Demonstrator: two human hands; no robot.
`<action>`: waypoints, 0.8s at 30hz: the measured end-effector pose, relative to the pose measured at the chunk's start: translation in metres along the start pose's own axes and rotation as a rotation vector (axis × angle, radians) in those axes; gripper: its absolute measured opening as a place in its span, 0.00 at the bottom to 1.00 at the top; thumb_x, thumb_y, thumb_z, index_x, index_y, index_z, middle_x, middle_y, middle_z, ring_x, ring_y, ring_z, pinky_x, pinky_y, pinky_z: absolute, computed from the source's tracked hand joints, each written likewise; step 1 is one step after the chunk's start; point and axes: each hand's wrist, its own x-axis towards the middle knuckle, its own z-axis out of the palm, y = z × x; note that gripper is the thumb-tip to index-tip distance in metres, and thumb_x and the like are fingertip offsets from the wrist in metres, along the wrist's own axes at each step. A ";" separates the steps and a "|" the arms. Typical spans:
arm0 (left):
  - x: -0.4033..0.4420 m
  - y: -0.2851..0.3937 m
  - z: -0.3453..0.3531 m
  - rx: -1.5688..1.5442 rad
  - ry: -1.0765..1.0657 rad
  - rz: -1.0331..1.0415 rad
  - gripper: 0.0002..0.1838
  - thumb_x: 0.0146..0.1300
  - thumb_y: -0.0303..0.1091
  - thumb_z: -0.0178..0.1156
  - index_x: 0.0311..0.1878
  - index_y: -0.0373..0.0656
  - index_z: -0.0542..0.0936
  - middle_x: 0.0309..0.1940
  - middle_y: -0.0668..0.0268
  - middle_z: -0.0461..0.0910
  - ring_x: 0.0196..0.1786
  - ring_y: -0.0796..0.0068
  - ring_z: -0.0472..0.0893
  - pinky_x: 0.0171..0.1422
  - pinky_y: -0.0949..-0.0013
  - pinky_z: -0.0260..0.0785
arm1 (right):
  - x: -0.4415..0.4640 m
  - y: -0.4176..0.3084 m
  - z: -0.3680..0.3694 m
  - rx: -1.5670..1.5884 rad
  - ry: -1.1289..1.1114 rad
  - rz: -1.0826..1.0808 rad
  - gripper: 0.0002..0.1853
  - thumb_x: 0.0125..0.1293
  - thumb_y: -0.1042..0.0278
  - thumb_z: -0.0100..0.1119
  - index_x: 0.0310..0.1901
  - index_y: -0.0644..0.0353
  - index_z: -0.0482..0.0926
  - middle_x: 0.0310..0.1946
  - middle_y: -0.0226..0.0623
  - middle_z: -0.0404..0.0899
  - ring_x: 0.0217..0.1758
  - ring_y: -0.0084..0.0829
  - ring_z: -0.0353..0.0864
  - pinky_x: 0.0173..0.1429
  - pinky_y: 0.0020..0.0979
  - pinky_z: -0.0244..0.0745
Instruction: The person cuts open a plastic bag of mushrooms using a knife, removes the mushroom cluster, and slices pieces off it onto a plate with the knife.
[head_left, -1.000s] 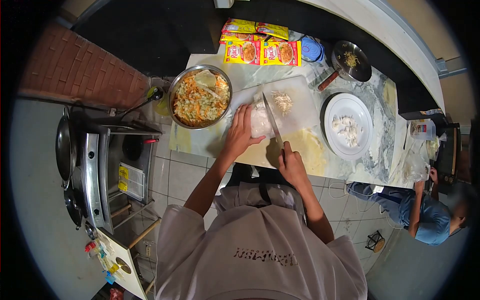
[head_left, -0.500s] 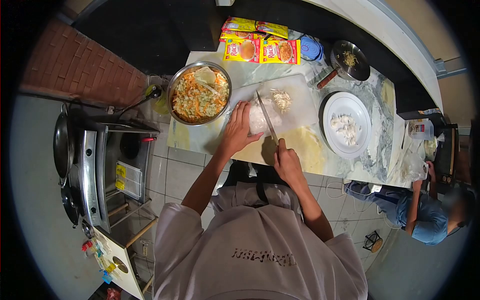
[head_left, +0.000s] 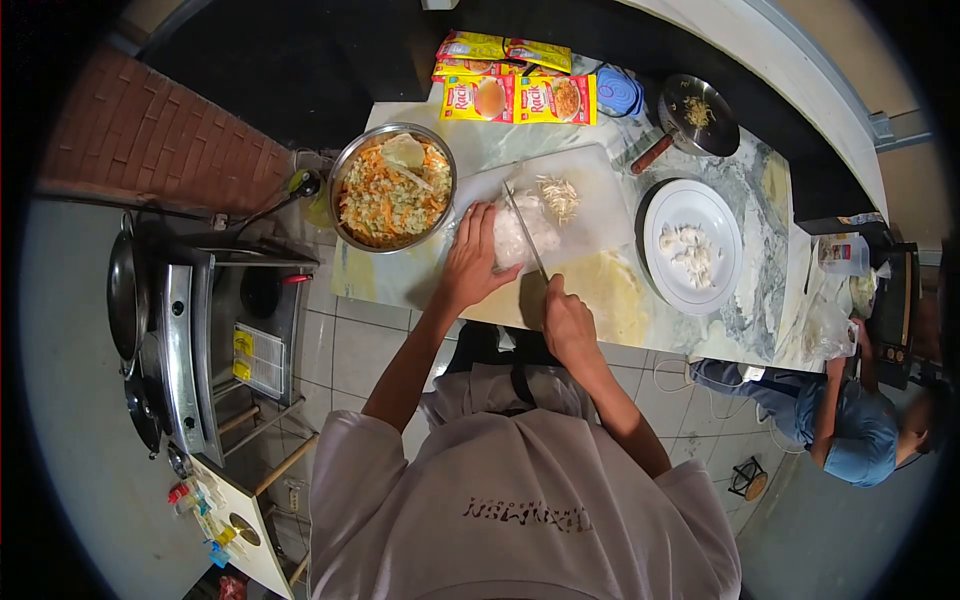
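Note:
My left hand (head_left: 477, 262) presses on a pale, whitish piece of food (head_left: 511, 240) at the left part of a translucent cutting board (head_left: 600, 215). Closed round the handle of a knife (head_left: 527, 233) is my right hand (head_left: 568, 322), at the table's front edge. The blade lies across the pale food, its tip pointing up and left. Thin pale strips (head_left: 559, 198) sit on the board to the right of the blade. Left of the board stands a metal bowl (head_left: 447, 208) of chopped vegetables with a pale utensil in it.
Right of the board, a white plate (head_left: 730, 240) holds white pieces. Behind it is a small pan (head_left: 727, 134). Yellow-red packets (head_left: 519, 100) lie at the back. A stove (head_left: 180, 330) stands at the left. Another person (head_left: 862, 430) is at the far right.
The knife and my right hand have shifted slightly left over the pale food. My left hand stays pressed on it.

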 end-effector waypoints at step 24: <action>0.011 0.005 -0.005 -0.064 -0.075 -0.056 0.55 0.51 0.51 0.73 0.71 0.29 0.53 0.69 0.40 0.56 0.74 0.40 0.53 0.78 0.50 0.50 | 0.011 0.019 0.010 0.071 -0.133 0.072 0.11 0.65 0.73 0.53 0.43 0.68 0.63 0.24 0.60 0.78 0.30 0.61 0.81 0.34 0.54 0.76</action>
